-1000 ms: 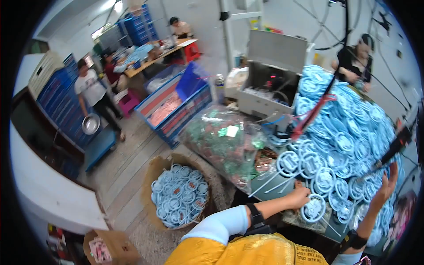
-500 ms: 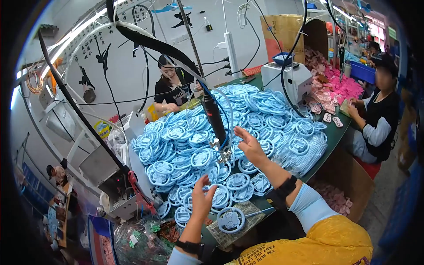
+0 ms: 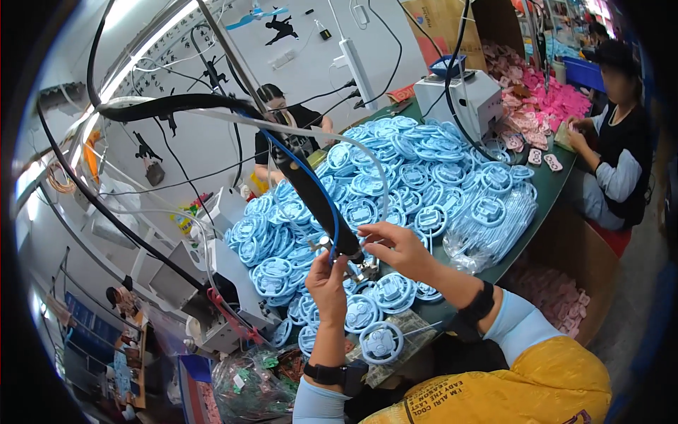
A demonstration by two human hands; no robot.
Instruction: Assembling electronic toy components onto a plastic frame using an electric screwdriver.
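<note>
A black electric screwdriver (image 3: 308,185) with a blue hose along it hangs tilted before me, its metal tip end low over the heap. My left hand (image 3: 328,288) has closed fingers pinching the lower left side of the screwdriver, by a metal fitting. On the other side, my right hand (image 3: 401,249) reaches in with fingers apart, fingertips close to the tool's lower end. Whether they touch it I cannot tell. Beneath both hands spreads a heap of light blue plastic steering wheels (image 3: 367,185). One steering wheel (image 3: 381,343) lies separately, nearest me, on a worn mat (image 3: 417,343).
Clear bags of blue parts (image 3: 491,230) lie on the table's right. A white machine (image 3: 459,102) stands behind the heap, pink parts (image 3: 540,99) beyond. Machine housings (image 3: 244,275) flank the left. One co-worker (image 3: 293,127) sits opposite, another (image 3: 611,152) at right. Cables hang overhead.
Both hands have come up to the screwdriver: the left rose and closed at its lower end, the right moved in beside it. The screwdriver now leans more. The view has shifted.
</note>
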